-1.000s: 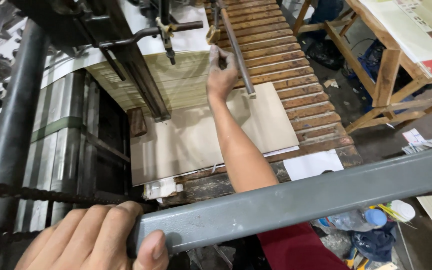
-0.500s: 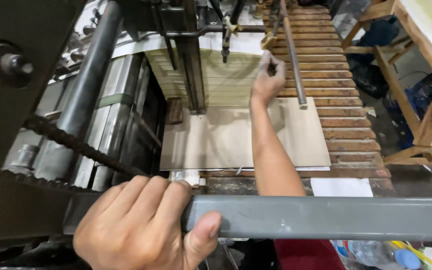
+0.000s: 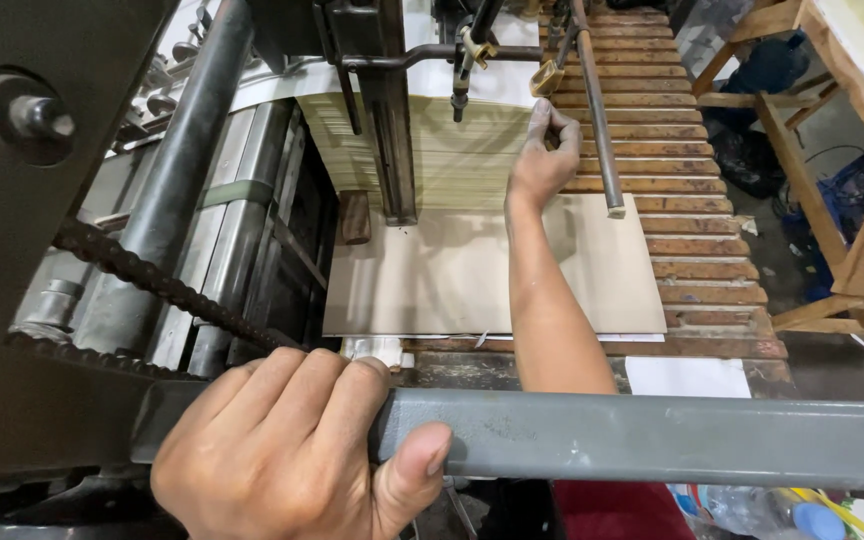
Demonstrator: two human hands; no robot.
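Down at the feed end: left hand (image 3: 287, 450) closed in a full grip round the grey steel bar (image 3: 652, 440) at the near edge, thumb wrapped under. Right hand (image 3: 542, 160) reaches far over the flat board sheet (image 3: 432, 270), fingers pinched at the small brass fitting (image 3: 547, 78), which hangs off the thin rod (image 3: 597, 120) just beside the paper stack (image 3: 472, 150). Whether the pinch is fully closed on the fitting cannot be told.

Judgement: the fine work at the fitting goes best with the left hand as a firm brace, weight kept off the sheet. Forearm should stay clear of the stack edge. Drive chain (image 3: 152, 280) sits near the left wrist; sleeve and fingers well away from it.
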